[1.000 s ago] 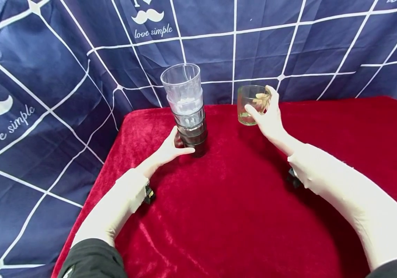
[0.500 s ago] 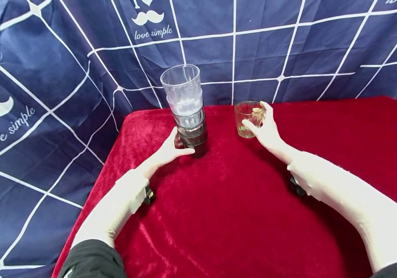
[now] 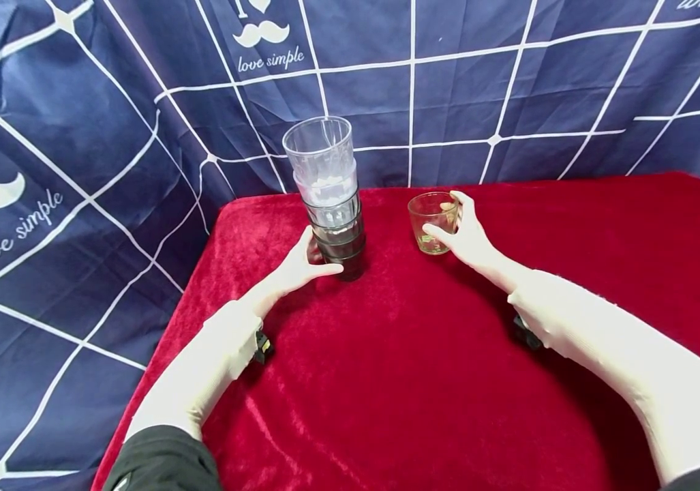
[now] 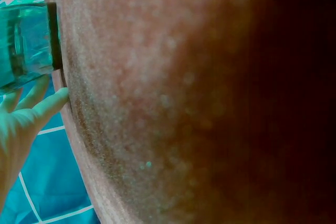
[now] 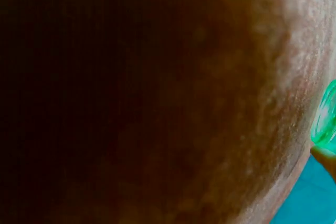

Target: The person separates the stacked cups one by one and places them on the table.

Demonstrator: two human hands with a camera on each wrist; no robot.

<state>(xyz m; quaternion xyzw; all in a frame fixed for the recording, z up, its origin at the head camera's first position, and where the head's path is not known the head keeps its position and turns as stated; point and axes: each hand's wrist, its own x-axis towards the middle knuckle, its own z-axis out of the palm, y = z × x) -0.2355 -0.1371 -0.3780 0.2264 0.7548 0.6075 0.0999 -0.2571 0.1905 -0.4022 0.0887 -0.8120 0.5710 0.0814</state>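
On the left of the red cloth stands a tall stack of clear and dark glasses (image 3: 332, 198), leaning slightly left in the head view. My left hand (image 3: 297, 264) holds its dark bottom glass, thumb in front and fingers at the left side. That hand (image 4: 26, 116) and part of the stack also show in the left wrist view. To the right, my right hand (image 3: 471, 236) grips a greenish clear glass (image 3: 432, 235) between thumb and fingers, its mouth upward. Only the edge of this glass (image 5: 326, 116) and a fingertip show in the right wrist view. Whether its base touches the cloth I cannot tell.
Red velvet cloth (image 3: 399, 382) covers the table. Close behind it and along the left hangs a dark blue curtain (image 3: 466, 88) with white grid lines. Some red cloth separates the stack from the single glass. A small dark device (image 3: 264, 346) is strapped under the left wrist.
My right hand has lowered the greenish glass toward the cloth and brought it slightly left and nearer. My left hand and the stack have stayed in place.
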